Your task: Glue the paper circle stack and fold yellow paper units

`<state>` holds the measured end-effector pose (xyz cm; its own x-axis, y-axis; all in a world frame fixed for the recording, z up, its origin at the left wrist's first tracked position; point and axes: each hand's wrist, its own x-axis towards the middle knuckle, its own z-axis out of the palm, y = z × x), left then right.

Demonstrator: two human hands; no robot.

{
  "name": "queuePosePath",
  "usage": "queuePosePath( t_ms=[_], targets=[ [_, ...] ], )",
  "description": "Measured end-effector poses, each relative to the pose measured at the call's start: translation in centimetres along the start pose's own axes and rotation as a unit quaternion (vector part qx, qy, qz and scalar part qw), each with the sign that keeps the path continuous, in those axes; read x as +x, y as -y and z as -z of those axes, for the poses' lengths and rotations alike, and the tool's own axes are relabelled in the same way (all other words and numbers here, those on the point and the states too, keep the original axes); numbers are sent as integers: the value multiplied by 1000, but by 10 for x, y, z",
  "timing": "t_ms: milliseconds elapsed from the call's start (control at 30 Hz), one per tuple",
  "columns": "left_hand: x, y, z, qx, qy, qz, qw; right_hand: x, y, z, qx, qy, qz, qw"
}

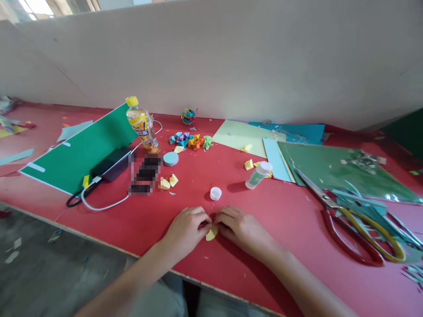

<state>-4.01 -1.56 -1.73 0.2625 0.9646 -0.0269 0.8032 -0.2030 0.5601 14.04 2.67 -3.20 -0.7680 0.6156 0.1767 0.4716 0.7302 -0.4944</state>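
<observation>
Between my two hands, low over the red table, is a small piece of yellow paper (212, 233) with a rounded edge. My left hand (190, 224) pinches it from the left, thumb and fingertips together. From the other side my right hand (236, 226) closes its fingertips on the same paper, partly hiding it. Just beyond my fingers lies a round white cap (216, 193). A glue stick (258, 175) with a white top stands tilted in view farther right. Folded yellow paper pieces (169, 181) rest to the left.
A drink bottle (142, 125) stands by a green board (82, 152), near a black box (112, 164) with a white cable. Crumpled coloured papers (191, 140) lie at the back. Large scissors (343, 215) and green sheets (330, 163) are at right. The table's front edge is close.
</observation>
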Motion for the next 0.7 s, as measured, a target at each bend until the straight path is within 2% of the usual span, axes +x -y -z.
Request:
queuePosePath(
  t_ms=[167, 400, 567, 700],
  targets=[
    [-1, 4, -2, 20, -5, -42, 999, 0, -4, 4, -36, 26, 53, 998],
    [-6, 10, 1, 62, 6, -98, 993, 0, -5, 13, -74, 46, 79, 993],
    [-11, 9, 9, 72, 15, -81, 994, -4, -9, 17, -64, 42, 81, 994],
    [-12, 7, 8, 44, -1, -57, 997, -8, -10, 18, -24, 17, 29, 999]
  ],
)
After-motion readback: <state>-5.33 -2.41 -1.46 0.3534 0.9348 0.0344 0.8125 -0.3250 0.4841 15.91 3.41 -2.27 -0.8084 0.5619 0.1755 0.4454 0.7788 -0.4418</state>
